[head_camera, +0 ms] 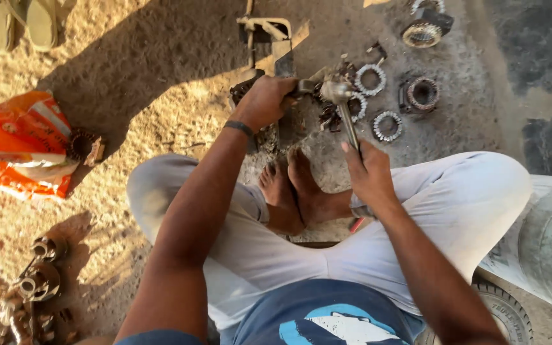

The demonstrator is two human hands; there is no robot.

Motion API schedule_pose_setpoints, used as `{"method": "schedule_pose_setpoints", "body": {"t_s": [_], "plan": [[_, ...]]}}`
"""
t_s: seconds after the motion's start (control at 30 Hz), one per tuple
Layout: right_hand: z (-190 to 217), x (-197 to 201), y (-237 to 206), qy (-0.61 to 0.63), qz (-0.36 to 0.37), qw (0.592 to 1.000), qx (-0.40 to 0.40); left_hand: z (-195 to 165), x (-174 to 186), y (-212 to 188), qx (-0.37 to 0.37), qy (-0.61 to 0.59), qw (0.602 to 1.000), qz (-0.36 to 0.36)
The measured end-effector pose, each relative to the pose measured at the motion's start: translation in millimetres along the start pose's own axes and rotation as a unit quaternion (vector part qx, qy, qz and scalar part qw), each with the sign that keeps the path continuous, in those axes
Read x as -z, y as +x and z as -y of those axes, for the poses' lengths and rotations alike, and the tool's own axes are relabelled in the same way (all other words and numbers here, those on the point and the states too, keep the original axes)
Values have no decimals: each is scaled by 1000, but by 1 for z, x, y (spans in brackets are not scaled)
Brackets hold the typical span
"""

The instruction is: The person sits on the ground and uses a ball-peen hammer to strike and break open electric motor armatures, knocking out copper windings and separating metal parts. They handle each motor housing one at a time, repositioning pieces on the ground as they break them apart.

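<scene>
Bag left, 3 gear rings right, sandals far left

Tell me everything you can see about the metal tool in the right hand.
The metal tool is a long grey steel bar with a rounded, shiny head, like a ratchet or socket wrench. Its handle slants down toward the person, gripped at the lower end by the right hand. The head sits over a dark greasy metal part on the sandy ground, which the left hand holds steady. Toothed bearing rings lie just beyond it.
</scene>
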State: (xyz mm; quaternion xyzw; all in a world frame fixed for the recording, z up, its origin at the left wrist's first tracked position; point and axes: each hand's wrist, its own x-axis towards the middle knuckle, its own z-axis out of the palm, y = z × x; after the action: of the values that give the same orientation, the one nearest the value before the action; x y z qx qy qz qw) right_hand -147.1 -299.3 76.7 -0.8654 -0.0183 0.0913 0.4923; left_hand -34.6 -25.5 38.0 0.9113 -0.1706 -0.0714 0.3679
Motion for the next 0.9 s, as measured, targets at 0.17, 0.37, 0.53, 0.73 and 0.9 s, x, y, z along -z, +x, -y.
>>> {"method": "schedule_pose_setpoints", "body": {"t_s": [0.17, 0.37, 0.53, 0.73, 0.9], "plan": [[-18, -6, -11, 140, -13, 987, -77, -3, 7, -8, 29, -33, 999, 4], [-25, -11, -8, 265, -2, 955, -132, -16, 29, -17, -10, -125, 991, -43], [-21, -15, -5, 282, 8, 949, -139, -11, 36, -16, 22, -83, 996, 23], [-13, -13, -4, 263, 21, 958, -116, -6, 27, -13, -14, -89, 996, 23], [-8, -10, -4, 256, 22, 960, -109, -6, 23, -7, 7, -63, 997, 48]]}}
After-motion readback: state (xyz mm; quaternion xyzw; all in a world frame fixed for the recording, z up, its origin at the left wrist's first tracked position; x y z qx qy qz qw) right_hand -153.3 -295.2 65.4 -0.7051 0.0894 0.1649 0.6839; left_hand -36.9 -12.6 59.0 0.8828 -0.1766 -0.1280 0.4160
